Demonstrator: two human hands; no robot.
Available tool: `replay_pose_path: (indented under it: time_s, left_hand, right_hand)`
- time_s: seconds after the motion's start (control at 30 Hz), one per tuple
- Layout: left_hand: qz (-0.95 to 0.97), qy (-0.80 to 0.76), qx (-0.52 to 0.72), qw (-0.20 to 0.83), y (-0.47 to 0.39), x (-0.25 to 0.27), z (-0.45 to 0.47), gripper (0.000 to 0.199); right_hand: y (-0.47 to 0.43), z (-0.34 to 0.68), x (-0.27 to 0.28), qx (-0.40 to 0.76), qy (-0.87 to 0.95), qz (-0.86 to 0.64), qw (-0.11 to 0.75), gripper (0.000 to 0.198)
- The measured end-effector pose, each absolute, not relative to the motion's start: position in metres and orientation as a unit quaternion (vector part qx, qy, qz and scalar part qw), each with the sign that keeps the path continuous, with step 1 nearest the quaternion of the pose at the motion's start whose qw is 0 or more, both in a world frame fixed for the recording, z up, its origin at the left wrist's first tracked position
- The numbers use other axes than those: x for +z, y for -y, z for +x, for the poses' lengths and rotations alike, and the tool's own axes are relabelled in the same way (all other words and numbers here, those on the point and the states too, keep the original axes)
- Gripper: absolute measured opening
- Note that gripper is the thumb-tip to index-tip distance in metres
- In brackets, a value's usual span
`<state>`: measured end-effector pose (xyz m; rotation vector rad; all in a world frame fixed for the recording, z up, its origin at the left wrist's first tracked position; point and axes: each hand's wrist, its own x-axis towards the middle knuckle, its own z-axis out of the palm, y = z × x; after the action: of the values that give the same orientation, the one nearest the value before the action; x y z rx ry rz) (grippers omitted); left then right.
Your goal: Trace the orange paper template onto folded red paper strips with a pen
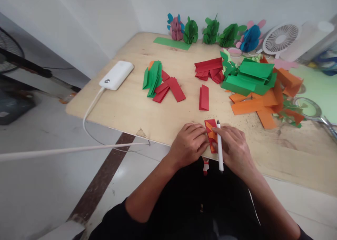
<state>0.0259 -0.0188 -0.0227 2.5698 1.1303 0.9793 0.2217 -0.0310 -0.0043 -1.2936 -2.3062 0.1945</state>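
Near the table's front edge lies a red folded paper strip [206, 123] with an orange paper cutout [212, 136] on top. My left hand [190, 141] is closed, its curled fingers against the strip's left edge. A white marker pen [220, 150] with dark ends is held in my right hand [234, 148], slanting nearly upright in view. That hand's fingertips also press the orange cutout and the strip's right side. Just beyond stands another red folded strip [204, 97]. Part of the cutout is hidden under my fingers.
Folded green [154, 77] and red papers [177, 89] lie left, beside a white power bank [117, 75] with a cable. Green [252, 75] and orange papers [249, 106], scissors [326, 122] and a small fan [281, 39] are at right. Paper figures [210, 31] line the wall.
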Motion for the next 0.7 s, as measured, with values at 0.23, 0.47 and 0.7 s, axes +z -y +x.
replay_pose_path:
  time_s: [0.23,0.47,0.7]
  left_hand:
    - [0.861,-0.378,0.328,0.093,0.0180,-0.0232,0.0257,0.018]
    - [0.861,-0.378,0.326,0.094,0.0181,-0.0239,0.0256,0.018]
    - [0.871,-0.374,0.306,0.092,0.0178,-0.0218,0.0252,0.021]
  right_hand:
    - [0.0308,0.2196,-0.0054,0.056,0.844,-0.478,0.238,0.040]
    - [0.0304,0.2174,-0.0050,0.057,0.842,-0.481,0.240,0.041]
    - [0.0306,0.2186,-0.0044,0.063,0.842,-0.475,0.246,0.042]
